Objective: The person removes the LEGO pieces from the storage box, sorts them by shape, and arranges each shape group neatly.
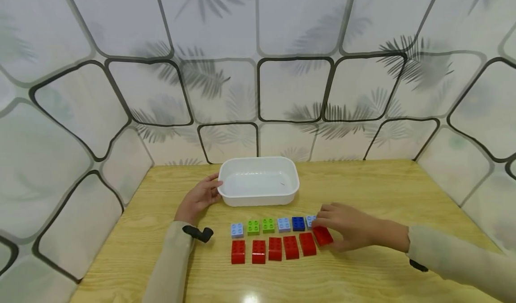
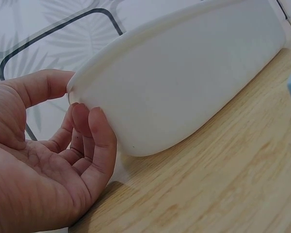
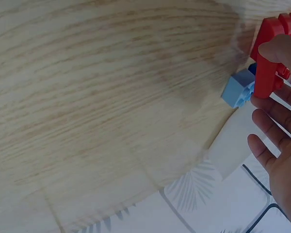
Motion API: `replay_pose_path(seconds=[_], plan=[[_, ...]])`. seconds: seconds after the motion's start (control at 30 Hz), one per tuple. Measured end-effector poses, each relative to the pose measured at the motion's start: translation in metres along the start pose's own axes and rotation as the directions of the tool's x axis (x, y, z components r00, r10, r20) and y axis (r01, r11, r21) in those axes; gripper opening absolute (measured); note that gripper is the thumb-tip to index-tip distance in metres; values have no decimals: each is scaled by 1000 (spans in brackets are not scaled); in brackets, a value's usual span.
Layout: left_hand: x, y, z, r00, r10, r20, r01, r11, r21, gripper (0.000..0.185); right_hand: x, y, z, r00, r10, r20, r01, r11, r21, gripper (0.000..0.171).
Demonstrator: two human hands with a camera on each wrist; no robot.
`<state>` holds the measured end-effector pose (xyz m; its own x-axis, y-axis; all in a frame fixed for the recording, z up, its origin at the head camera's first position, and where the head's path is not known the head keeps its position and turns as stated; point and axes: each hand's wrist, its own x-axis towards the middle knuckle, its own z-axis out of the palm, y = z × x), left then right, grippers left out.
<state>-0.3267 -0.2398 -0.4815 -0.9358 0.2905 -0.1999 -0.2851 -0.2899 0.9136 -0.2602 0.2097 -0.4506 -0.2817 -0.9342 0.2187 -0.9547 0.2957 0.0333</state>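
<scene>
At the back of the wooden table stands a white plastic basin [image 1: 258, 200]. My left hand [image 1: 200, 197] pinches its left end, thumb at the rim and fingertips bent against the outer wall, as the left wrist view shows. On the right, my right hand [image 1: 347, 226] grips a red toy brick [image 3: 265, 77] between thumb and fingers, tilted, at the end of a row of red bricks [image 1: 275, 248]. Close behind that brick is a light blue brick [image 3: 236, 89], partly covered by the hand in the head view.
Between the basin and the red row runs a second row: light blue bricks [image 1: 284, 224], green bricks [image 1: 253, 227] and a dark blue brick [image 1: 298, 223]. Patterned cloth walls [image 1: 294, 88] enclose the table [image 1: 363, 182] at the back and both sides.
</scene>
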Motion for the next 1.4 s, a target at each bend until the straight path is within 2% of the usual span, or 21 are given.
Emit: replay_pose_path(seconds=[0.23,0.47,0.83,1.03,1.13,1.27,1.4], plan=[[6,-4,-3,999,-7,-32,7,1000,-6,38,-3,-3,2,1000,4,28,-4,1000,3,46],[8,-3,-3,1000,-6,-29,6,1000,-16,42,-5,-3,4,996,32,81,-32,999,0,52],[8,0,-2,1000,-9,-25,9,1000,-15,41,-5,-2,8,996,45,75,-46,999,11,48],[7,-1,-4,1000,-5,17,5,1000,4,46,-6,-3,10,996,58,66,-60,998,19,50],[9,-3,-6,1000,-7,0,7,1000,4,45,-5,-4,10,995,66,79,-69,997,28,50],[3,0,-1,1000,-11,-11,11,1000,8,48,-5,-5,8,992,73,100,-76,997,33,50],[1,-1,-2,1000,-7,-1,7,1000,8,53,-5,-5,10,996,53,71,-54,998,20,50]])
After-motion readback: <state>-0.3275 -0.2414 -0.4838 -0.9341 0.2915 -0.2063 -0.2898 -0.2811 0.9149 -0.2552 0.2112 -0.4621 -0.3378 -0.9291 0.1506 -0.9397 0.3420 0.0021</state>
